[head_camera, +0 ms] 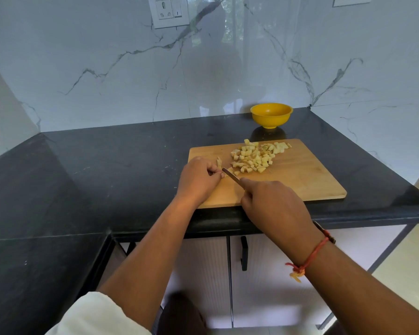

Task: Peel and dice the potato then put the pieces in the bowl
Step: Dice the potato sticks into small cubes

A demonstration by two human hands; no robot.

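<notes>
A wooden cutting board (300,180) lies on the black counter. A heap of pale yellow diced potato pieces (254,157) covers its far middle. My left hand (198,178) rests curled at the board's left end, its fingertips pinching a small potato strip (219,163) against the wood. My right hand (273,204) grips a knife (230,175) with the forefinger along its spine; the blade points toward the left fingertips. A yellow bowl (271,114) stands behind the board by the wall, and it looks empty.
The black counter (107,175) runs in an L shape to the left and front. Marble walls close the back and right sides. A wall socket (168,12) sits high up. Cabinet doors with a black handle (244,253) are below the counter edge.
</notes>
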